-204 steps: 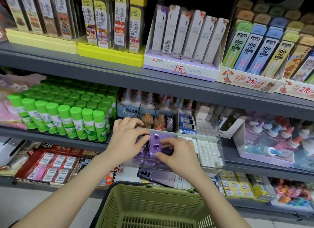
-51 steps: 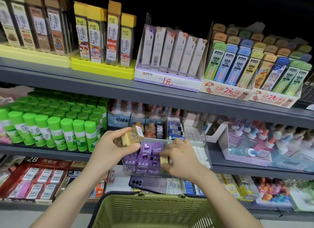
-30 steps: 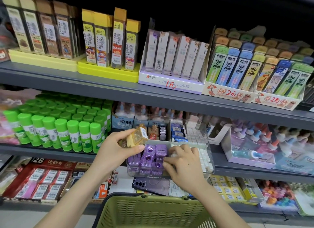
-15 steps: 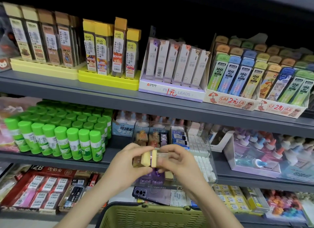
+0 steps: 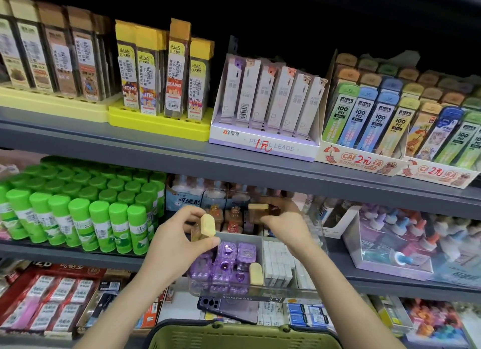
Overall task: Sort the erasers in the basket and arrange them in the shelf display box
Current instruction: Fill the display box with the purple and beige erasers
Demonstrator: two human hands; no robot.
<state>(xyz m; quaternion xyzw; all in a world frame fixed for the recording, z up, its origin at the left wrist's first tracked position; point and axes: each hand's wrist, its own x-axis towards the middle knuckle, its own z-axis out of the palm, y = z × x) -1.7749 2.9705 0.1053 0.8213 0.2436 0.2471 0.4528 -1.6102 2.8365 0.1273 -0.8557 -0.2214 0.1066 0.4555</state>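
- Head camera looks down on a clear display box at the front edge of the middle shelf. The green basket shows below it at the bottom of the frame.
- Left hand pinches a pale yellow eraser between thumb and fingertips. The eraser stands upright above the box's front left corner and touches nothing in the box.
- Right hand is curled round a second yellow eraser in a brownish clear case, held level over the back of the box. The eraser sticks out to the left of the fingers, toward the left hand, and the two held erasers are apart.
- Front left compartment holds purple erasers packed close together. A third yellow eraser stands on end against the divider at that compartment's right side.
- Front right compartment holds rows of white erasers.
- Back left compartment holds amber erasers, seen between the two hands and partly hidden by them.
- Green-capped glue sticks fill the left part of the shelf, just beside the box.
- Purple phone shows below the box's front edge and above the basket's rim.
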